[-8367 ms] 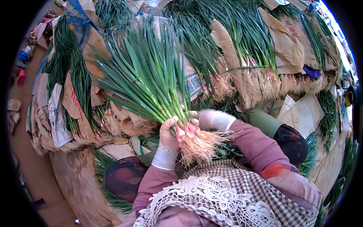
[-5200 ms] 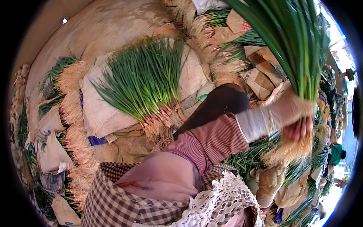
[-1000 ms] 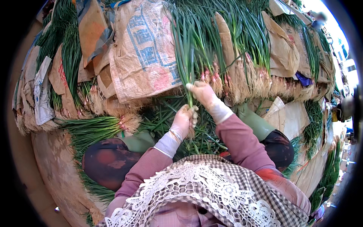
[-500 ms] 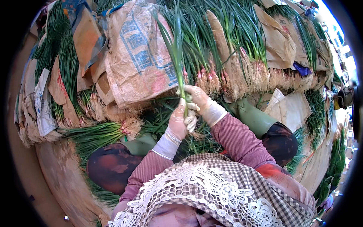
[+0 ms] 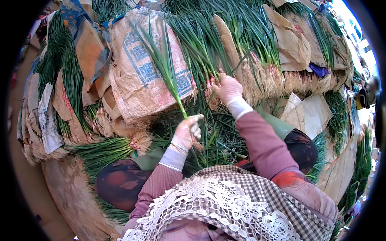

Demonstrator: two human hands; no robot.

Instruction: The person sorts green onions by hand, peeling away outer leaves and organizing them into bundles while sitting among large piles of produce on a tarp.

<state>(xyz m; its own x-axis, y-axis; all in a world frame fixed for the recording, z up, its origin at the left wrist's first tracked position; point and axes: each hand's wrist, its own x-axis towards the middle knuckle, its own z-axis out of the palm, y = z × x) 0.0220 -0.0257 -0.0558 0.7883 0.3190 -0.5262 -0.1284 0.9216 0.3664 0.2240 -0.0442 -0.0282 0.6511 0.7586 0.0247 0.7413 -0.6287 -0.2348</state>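
Note:
Gloved in thin pale material, my left hand (image 5: 186,132) is closed around the lower end of a few green garlic stalks (image 5: 172,89), whose long leaves point up and away over a printed sack (image 5: 146,60). My right hand (image 5: 230,89), gloved too, is at the heaped green garlic (image 5: 201,52) beyond it, its fingers bent in around the pinkish bulb ends of a stalk there. The exact grip of the right fingertips is partly hidden. Pale stringy roots (image 5: 257,82) hang along the heap's near edge.
Loose green leaves (image 5: 219,130) lie between my knees. A bundle of green garlic (image 5: 105,148), roots to the right, lies by my left knee. Brown paper sheets (image 5: 291,42) and a blue-patched sack piece (image 5: 86,48) cover parts of the heap. A pale sack (image 5: 309,116) lies at right.
My right hand has left the stalks held with my left and moved away and right to the heap. My left hand has come slightly nearer, its stalks now tilting left.

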